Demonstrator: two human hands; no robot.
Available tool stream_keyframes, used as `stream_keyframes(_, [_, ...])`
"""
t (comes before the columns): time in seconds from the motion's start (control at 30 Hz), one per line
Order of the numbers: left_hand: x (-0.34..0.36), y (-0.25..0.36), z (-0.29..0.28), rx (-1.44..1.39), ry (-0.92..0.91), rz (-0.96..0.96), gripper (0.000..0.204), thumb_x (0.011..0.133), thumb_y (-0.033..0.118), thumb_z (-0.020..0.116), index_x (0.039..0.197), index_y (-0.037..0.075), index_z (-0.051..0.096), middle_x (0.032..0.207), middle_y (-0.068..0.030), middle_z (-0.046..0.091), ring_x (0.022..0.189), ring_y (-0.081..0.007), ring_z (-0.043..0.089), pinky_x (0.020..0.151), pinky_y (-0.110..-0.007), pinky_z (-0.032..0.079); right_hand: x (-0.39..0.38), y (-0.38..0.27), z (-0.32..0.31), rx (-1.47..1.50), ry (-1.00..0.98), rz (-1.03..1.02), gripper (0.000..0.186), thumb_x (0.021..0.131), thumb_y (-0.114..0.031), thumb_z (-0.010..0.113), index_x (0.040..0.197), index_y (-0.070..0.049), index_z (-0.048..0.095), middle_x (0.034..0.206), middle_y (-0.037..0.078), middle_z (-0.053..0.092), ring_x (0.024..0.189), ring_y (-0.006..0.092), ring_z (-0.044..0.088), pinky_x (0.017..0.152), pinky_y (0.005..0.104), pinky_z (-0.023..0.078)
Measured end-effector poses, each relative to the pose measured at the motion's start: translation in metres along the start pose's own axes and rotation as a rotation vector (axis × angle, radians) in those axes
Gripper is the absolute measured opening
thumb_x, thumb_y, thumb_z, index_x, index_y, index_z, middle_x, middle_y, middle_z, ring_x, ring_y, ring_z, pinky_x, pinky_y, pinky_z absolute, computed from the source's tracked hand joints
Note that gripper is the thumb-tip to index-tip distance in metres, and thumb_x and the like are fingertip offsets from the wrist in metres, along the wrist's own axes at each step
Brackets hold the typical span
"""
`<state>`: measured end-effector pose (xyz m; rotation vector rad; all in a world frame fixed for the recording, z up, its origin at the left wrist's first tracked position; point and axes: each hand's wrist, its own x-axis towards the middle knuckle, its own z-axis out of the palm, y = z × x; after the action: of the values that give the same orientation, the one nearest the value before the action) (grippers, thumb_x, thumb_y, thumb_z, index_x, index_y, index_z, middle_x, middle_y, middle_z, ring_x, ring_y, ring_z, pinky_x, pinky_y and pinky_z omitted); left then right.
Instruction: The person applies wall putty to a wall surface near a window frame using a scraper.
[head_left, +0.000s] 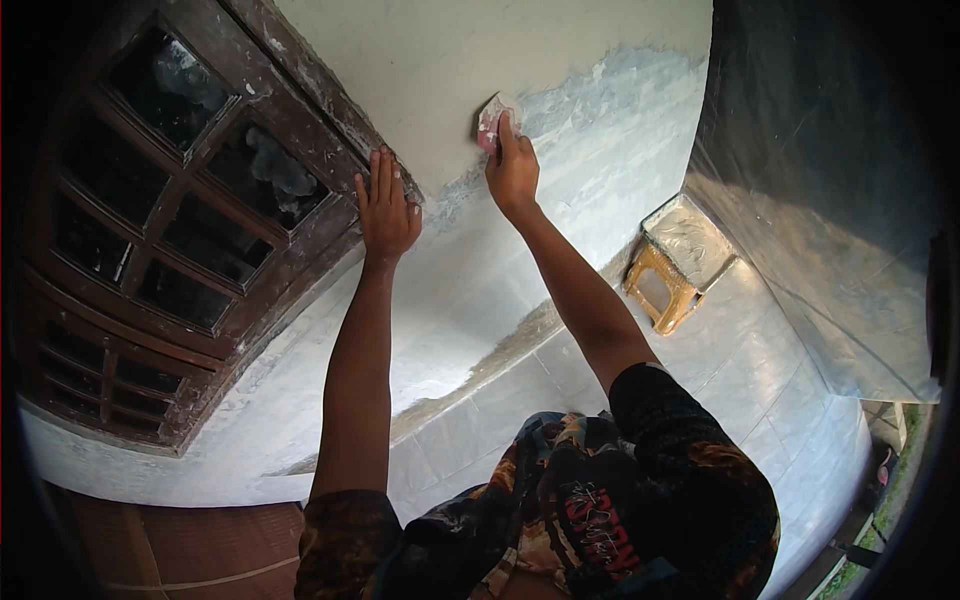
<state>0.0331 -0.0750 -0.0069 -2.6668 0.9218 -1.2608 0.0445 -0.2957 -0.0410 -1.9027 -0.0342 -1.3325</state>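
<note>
My right hand (513, 180) grips a small pinkish scraper (492, 120) smeared with pale paste, pressed on the plastered wall (420, 60) where cream finish meets a rough bluish-white band. To its left, my left hand (390, 210) rests with outstretched fingers against the edge of a dark brown wooden window frame (256, 310), which has glass panes and white smudges. Low on the right, a yellow stool (663, 303) stands near the wall, bearing a tray (690, 240) of smooth light putty.
Light grey floor tiles (745, 390) run below the wall. A translucent plastic sheet (820, 250) hangs along the right side. A brown surface (200, 550) lies at the lower left, and a strip of grass (885, 515) shows at the far right edge.
</note>
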Motion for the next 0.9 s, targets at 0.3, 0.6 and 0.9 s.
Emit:
stream_keyframes(0.3, [-0.009,-0.005,-0.005,0.004,-0.029,-0.032,0.069,0.081,0.019,0.048,0.141,-0.013,0.036,0.159,-0.0231,0.021,0.15,-0.0349,0.015,0.117,-0.06,0.01,-0.058,-0.013,-0.005,0.116,-0.127,-0.044,0.069,0.074,0.008,0.063,0.141,-0.001,0.046,0.087,0.015,0.063,0.082,0.0331,0.059,0.073,0.0427,0.05])
stream_keyframes(0.6, [-0.003,-0.002,0.001,-0.011,0.0,-0.003,0.07,0.08,0.019,0.049,0.14,-0.014,0.037,0.159,-0.0236,0.022,0.15,-0.0349,0.015,0.117,-0.06,0.009,-0.052,-0.017,0.02,-0.015,-0.102,-0.101,0.067,0.078,0.003,0.064,0.142,0.001,0.043,0.087,0.016,0.066,0.09,0.0364,0.06,0.083,0.0445,0.051])
stream_keyframes(0.9, [0.0,0.003,-0.001,-0.008,0.001,-0.005,0.071,0.079,0.02,0.051,0.14,-0.013,0.037,0.159,-0.0232,0.022,0.15,-0.0345,0.014,0.117,-0.06,0.009,-0.004,-0.012,-0.002,-0.031,0.022,0.014,0.067,0.078,0.003,0.062,0.142,0.0,0.044,0.089,0.02,0.059,0.082,0.0358,0.059,0.071,0.0438,0.051])
